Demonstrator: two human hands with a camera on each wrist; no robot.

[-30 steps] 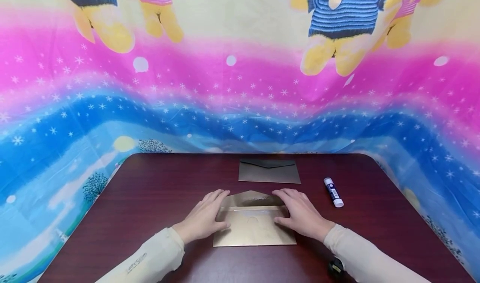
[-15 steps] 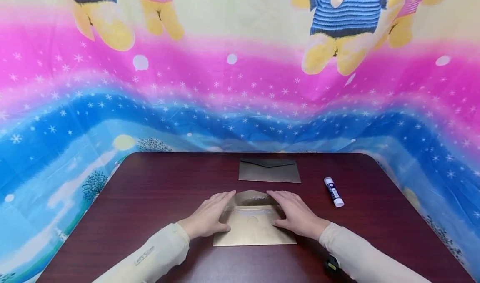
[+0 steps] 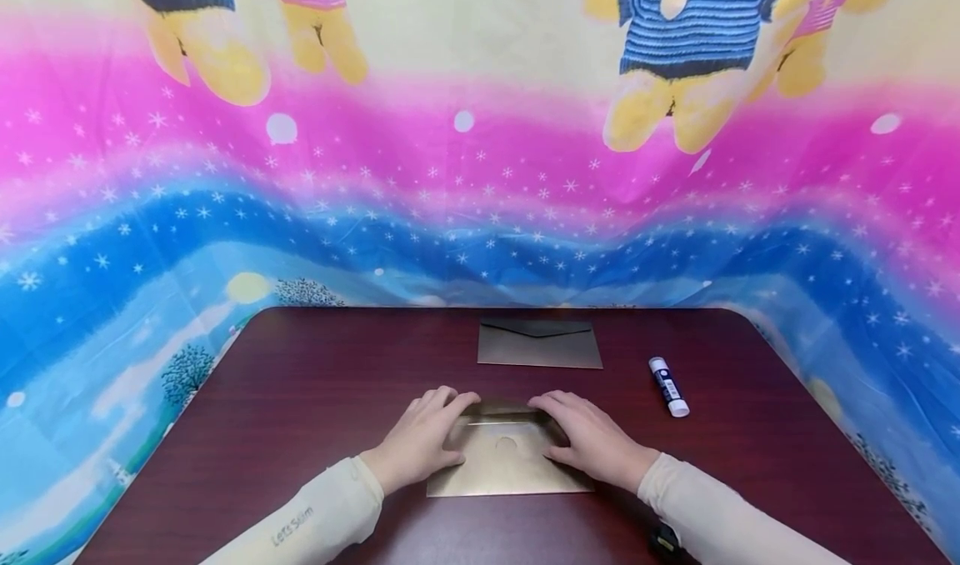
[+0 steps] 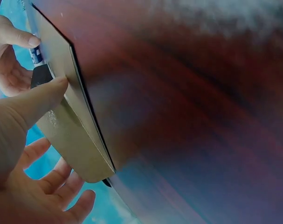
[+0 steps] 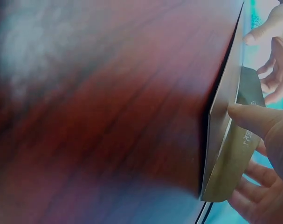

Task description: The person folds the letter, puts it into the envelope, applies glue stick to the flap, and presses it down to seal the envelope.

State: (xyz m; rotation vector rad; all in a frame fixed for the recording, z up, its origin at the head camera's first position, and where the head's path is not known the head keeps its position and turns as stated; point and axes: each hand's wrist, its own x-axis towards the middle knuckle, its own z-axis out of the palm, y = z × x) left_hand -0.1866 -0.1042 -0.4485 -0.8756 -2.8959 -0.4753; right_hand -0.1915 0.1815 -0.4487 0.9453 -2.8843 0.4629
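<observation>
A gold envelope (image 3: 510,469) lies on the table before me, its flap (image 4: 78,149) on the far side standing up from the body. My left hand (image 3: 416,438) is at its left end: the thumb rests on the body by the opening, and loosely bent fingers touch or nearly touch the back of the flap. At the right end my right hand (image 3: 597,442) mirrors this, thumb on the body and fingers behind the flap, as the right wrist view shows. Shiny wet-looking marks show on the flap's inner face in both wrist views.
Farther back lies a second, darker envelope (image 3: 540,348) with its flap folded down. A white and dark blue glue stick (image 3: 668,387) lies to the right. A patterned cloth (image 3: 480,157) hangs behind the table (image 3: 337,365).
The flap has tilted up and toward me from lying back. Both hands have moved inward, fingers now more bent behind it. The second envelope and glue stick stay in place.
</observation>
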